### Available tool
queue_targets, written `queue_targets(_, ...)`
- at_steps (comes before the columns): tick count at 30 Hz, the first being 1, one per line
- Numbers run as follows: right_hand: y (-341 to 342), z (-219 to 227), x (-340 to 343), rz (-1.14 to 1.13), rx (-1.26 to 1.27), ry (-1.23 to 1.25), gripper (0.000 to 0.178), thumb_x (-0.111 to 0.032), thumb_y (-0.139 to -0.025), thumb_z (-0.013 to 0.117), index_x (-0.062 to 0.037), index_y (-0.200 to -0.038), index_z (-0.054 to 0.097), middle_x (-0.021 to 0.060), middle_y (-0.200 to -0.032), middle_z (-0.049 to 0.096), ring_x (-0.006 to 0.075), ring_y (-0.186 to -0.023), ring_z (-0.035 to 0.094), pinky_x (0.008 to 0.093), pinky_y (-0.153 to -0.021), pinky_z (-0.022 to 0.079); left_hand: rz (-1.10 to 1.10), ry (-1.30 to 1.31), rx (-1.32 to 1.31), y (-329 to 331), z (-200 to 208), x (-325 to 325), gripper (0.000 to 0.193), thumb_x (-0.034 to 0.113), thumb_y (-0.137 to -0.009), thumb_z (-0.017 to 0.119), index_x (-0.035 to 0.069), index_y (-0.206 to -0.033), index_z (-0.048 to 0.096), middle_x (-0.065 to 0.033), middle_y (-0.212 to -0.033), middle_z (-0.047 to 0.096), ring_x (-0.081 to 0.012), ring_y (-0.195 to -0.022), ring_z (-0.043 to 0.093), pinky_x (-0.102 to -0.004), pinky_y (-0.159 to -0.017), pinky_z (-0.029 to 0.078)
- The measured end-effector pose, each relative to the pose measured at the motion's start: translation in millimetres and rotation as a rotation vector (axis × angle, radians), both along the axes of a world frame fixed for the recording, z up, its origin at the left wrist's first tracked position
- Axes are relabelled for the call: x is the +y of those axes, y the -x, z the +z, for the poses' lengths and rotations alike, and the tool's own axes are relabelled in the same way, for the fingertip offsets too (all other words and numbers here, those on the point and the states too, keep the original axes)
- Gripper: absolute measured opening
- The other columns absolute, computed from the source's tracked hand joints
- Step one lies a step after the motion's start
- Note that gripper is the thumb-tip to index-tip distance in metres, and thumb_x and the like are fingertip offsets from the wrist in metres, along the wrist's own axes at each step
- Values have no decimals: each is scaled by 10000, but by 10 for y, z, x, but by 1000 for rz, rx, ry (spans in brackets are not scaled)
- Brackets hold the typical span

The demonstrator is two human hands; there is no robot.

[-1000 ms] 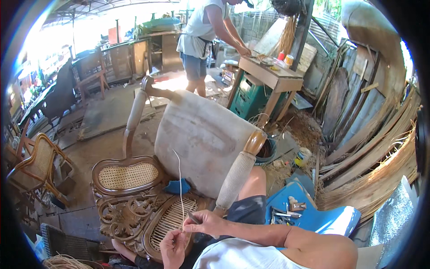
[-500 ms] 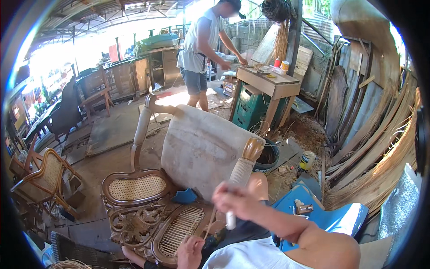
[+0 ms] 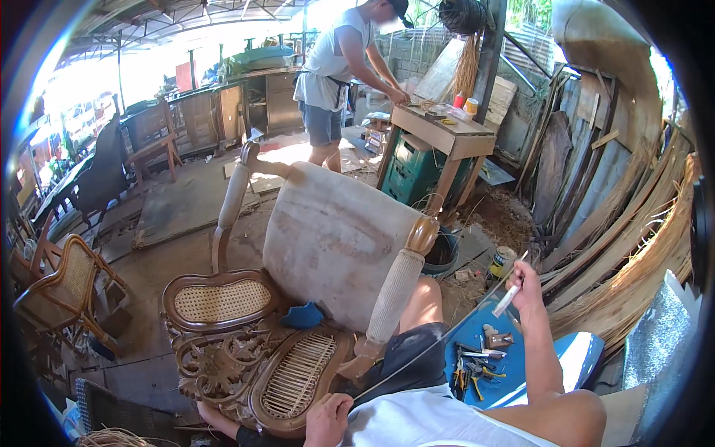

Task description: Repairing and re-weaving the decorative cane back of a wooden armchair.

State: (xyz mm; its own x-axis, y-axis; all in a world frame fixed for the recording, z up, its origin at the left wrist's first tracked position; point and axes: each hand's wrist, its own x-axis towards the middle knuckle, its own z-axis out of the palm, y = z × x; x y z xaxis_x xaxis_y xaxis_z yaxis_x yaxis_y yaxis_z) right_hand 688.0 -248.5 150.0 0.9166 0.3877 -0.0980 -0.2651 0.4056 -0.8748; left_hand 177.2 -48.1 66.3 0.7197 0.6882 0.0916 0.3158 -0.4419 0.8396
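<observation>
A carved wooden chair [image 3: 223,350] lies tipped over in front of me, with cane woven in its far oval panel [image 3: 223,299]. Parallel cane strips cross the near oval panel [image 3: 298,372]. My left hand [image 3: 328,419] is closed beside that panel, pinching a long thin cane strand [image 3: 417,356]. Raised at the right, my right hand [image 3: 526,287] grips a white-handled tool [image 3: 506,299], its kind unclear; the strand reaches up to this hand, its tip showing above the fingers. A blue piece [image 3: 303,316] rests on the chair between seat and back.
Pliers and other tools [image 3: 473,369] lie on a blue surface [image 3: 458,335] at my right. A co-worker [image 3: 324,82] stands at a small wooden table [image 3: 443,132]. Long fibre strips [image 3: 618,298] lean at the right. A cane chair [image 3: 71,283] stands left.
My right hand has swung away to the right and up, stretching the strand across my lap. The tools on the blue surface now show. The co-worker has leaned over the table with hands together.
</observation>
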Motion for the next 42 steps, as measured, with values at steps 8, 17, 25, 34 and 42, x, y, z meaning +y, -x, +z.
queue_targets(8, 62, -386, -632, 144, 133, 409, 531, -658, -1014, 526, -148, -875, 581, -6, -607, 491, 162, -480, 429, 352, -483, 419, -125, -37, 0, -420, 40, 111, 105, 80, -953, 583, 54, -900, 669, -181, -865, 668, -411, -826, 665, -476, -714, 521)
queue_targets(17, 1596, -520, -115, 847, 91, 448, 374, -271, -1095, 554, -36, -1383, 593, 40, -842, 629, 107, -666, 564, 252, -628, 475, -166, 315, -59, -1570, 117, 222, 123, 110, -999, 656, -2, -1017, 705, -112, -803, 741, -153, -677, 658, -324, -652, 517)
queue_targets(25, 2194, -781, 581, 925, 223, 298, 392, -193, -1084, 592, -35, -1442, 565, 68, -946, 703, 69, -752, 625, 215, -585, 478, -235, 408, 161, -1465, 139, 120, 164, 92, -1001, 650, -18, -1100, 720, -100, -849, 732, -131, -712, 661, -298, -686, 524)
queue_targets(34, 2056, -781, 671, 1008, 220, 398, 355, -177, -1063, 629, -24, -1382, 607, 68, -905, 708, 80, -604, 592, 213, -558, 475, -177, 512, 52, -1407, 45, 146, 191, 114, -1009, 652, -57, -1076, 707, -106, -822, 718, -115, -693, 612, -297, -629, 494)
queue_targets(42, 2172, -817, 812, 882, 269, 400, 267, -141, -1057, 628, -23, -1296, 638, 69, -884, 695, 90, -660, 604, 216, -545, 465, -204, 244, 23, -1345, 82, 196, 116, 84, -979, 656, -28, -1005, 674, -176, -887, 688, -326, -783, 665, -405, -712, 511)
